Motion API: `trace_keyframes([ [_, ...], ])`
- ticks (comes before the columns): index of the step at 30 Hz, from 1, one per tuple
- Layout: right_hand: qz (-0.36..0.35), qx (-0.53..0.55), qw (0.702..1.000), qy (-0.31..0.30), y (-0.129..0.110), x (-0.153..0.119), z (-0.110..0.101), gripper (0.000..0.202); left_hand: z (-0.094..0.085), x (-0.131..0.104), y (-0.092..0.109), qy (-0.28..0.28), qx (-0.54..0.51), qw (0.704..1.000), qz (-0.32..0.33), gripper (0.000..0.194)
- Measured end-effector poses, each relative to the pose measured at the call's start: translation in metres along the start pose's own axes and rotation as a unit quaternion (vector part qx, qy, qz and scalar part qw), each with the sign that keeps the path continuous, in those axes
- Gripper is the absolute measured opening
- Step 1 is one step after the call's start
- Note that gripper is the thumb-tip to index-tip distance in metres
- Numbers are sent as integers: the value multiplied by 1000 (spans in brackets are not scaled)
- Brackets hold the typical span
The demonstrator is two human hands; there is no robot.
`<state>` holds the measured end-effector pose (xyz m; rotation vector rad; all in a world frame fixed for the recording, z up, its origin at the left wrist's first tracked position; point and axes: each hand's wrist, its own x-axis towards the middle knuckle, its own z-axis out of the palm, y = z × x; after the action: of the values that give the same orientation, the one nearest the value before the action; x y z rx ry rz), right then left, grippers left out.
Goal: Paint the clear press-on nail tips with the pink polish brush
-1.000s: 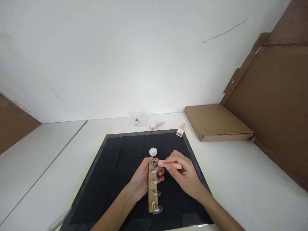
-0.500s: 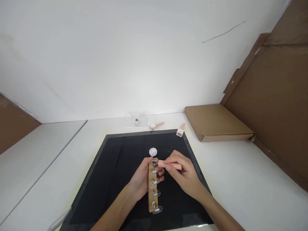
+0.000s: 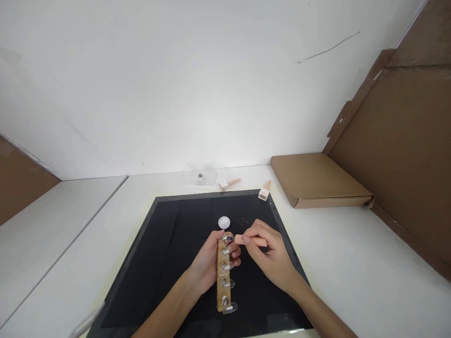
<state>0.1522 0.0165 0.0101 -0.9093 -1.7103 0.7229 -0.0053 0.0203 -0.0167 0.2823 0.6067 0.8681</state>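
Note:
My left hand [image 3: 207, 263] is closed around the upper part of a narrow tan nail-tip stand [image 3: 224, 293], with its thumb at the far end. Several clear false nails [image 3: 230, 308] stick out to the right along the stand. In my right hand [image 3: 269, 249] a nail polish brush is pinched by its peach handle [image 3: 252, 241]. The brush's dark tip [image 3: 229, 238] is at the farthest nail; whether it touches is too small to tell. Just beyond my left thumb lies a small round white dish [image 3: 224, 222].
A black mat [image 3: 158, 263] covers the middle of the white table. Behind it are two white bottles with peach caps, one near the middle [image 3: 224, 185] and one on the right [image 3: 263, 193], and a clear tray [image 3: 210, 177]. A flat cardboard box [image 3: 320, 180] lies at the right.
The brush tip has shifted slightly right along the farthest nail, with my right hand moving very little. My left hand and the stand hold nearly the same place.

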Motion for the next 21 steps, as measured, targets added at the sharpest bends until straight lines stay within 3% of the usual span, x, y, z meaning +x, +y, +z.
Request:
trace_keyframes([
  [7,6,4,1000,27,0,1,-1,21,-1,-2,1,-23,-1,1000,0,25],
  [15,-5,56,997,-56,3,-1,-4,11,2,-2,0,15,18,1000,5,23],
  [21,17,21,999,-36,2,0,-4,16,1,-2,0,5,11,1000,6,21],
])
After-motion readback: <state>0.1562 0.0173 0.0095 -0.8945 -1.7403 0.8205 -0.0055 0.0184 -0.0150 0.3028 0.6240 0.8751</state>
